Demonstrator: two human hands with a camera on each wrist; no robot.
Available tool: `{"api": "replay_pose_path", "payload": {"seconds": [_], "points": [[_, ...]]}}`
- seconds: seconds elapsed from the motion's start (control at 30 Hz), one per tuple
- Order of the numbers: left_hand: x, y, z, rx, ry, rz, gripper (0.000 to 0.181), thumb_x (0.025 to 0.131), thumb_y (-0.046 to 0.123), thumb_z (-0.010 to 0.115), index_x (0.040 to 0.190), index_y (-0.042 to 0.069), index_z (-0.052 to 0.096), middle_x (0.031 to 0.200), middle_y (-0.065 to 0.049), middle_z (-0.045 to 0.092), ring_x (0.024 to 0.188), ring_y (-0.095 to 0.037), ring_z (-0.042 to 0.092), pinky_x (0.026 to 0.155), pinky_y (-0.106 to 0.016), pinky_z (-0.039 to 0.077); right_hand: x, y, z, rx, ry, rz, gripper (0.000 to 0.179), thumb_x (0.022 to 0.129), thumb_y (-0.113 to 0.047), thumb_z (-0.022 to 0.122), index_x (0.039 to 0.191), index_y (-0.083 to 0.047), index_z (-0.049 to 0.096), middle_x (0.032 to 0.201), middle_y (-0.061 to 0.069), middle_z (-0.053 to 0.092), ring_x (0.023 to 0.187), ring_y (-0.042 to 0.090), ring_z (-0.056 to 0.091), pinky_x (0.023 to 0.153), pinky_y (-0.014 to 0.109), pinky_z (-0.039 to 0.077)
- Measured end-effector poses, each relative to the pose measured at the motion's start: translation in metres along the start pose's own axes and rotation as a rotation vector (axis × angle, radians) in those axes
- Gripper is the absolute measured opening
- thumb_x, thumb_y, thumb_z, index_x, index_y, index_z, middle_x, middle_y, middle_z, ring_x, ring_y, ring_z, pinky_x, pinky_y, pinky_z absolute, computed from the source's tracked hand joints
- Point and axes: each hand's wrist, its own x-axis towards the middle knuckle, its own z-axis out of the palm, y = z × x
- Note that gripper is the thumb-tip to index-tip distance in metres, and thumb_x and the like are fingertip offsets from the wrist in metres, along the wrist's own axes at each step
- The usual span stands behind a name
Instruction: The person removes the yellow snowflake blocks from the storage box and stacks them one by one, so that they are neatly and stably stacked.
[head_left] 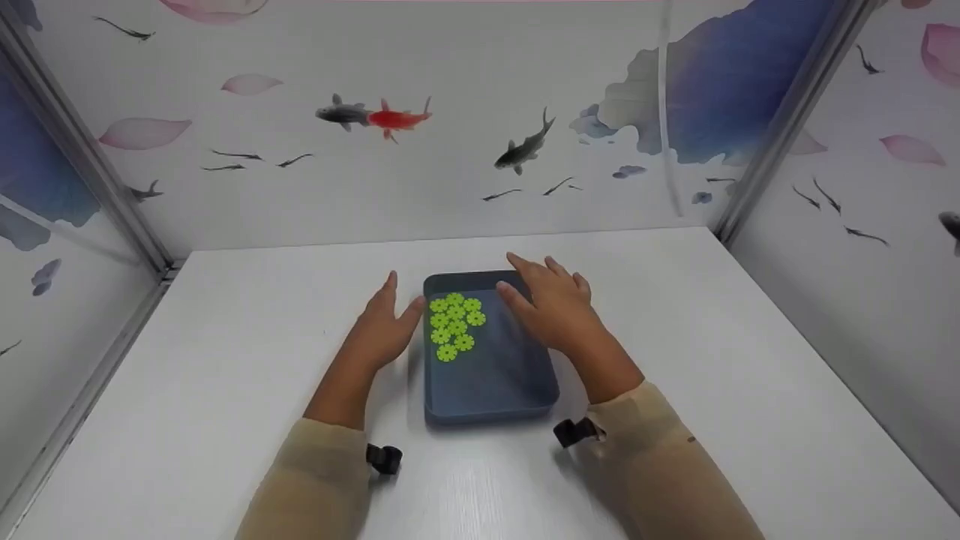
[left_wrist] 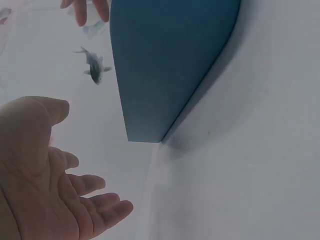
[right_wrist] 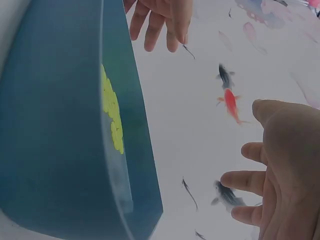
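Observation:
A blue-grey rectangular tray (head_left: pixel 491 386) lies on the white table. Several yellow-green, flower-shaped discs (head_left: pixel 447 352) are grouped flat in its far left part; the right wrist view shows these discs (right_wrist: pixel 110 100) edge-on past the tray wall (right_wrist: pixel 55 125). Beside the tray's left wall is my left hand (head_left: pixel 381 330), fingers extended and holding nothing. The left wrist view has that hand (left_wrist: pixel 60 180) apart from the tray (left_wrist: pixel 170 65). My right hand (head_left: pixel 559 307) hovers by the far right rim, hiding part of it, its fingers spread and grasping nothing.
The white tabletop (head_left: pixel 247 360) surrounds the tray. Panels printed with fish and petals stand behind the table (head_left: pixel 450 187) and on both sides, joined by metal corner posts (head_left: pixel 795 120). A black wrist device (head_left: pixel 386 459) sits at each sleeve cuff.

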Motion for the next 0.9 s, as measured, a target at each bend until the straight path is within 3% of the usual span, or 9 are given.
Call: {"api": "replay_pose_path", "payload": {"seconds": [0.27,0.53,0.7,0.9], "points": [[-0.003,0.002,0.000,-0.184,-0.038,-0.041,0.085,0.107,0.065,0.039,0.174,0.026,0.005,0.181,-0.008,0.022,0.166,-0.038,0.025,0.131,-0.064,0.029,0.012,-0.009,-0.007,0.101,0.009,-0.022,0.068,0.109,-0.066,0.040,0.170,-0.037,0.030,0.174,0.004,0.039,0.165,0.034,0.029,0.132,0.069,0.020],[-0.008,0.002,0.004,-0.433,-0.124,-0.115,0.078,0.110,0.058,0.041,0.174,0.024,0.013,0.176,-0.011,0.034,0.158,-0.034,0.043,0.124,-0.048,0.046,0.029,-0.010,-0.009,0.295,-0.058,-0.043,0.075,0.106,-0.072,0.041,0.168,-0.031,0.034,0.168,0.003,0.047,0.159,0.031,0.041,0.127,0.061,0.038],[-0.009,-0.002,0.007,-0.514,-0.158,-0.102,0.076,0.110,0.054,0.043,0.173,0.022,0.016,0.175,-0.015,0.034,0.161,-0.033,0.039,0.126,-0.047,0.044,0.040,-0.010,-0.006,0.392,-0.083,-0.036,0.074,0.106,-0.072,0.043,0.166,-0.028,0.040,0.160,0.004,0.055,0.156,0.031,0.046,0.122,0.061,0.044],[-0.008,-0.005,0.013,-0.614,-0.217,-0.089,0.072,0.112,0.047,0.048,0.173,0.024,0.018,0.181,-0.007,0.022,0.166,-0.033,0.028,0.129,-0.048,0.039,0.051,-0.005,-0.001,0.476,-0.114,-0.029,0.071,0.108,-0.068,0.042,0.162,-0.021,0.047,0.162,0.010,0.053,0.152,0.034,0.049,0.123,0.060,0.042]]}}
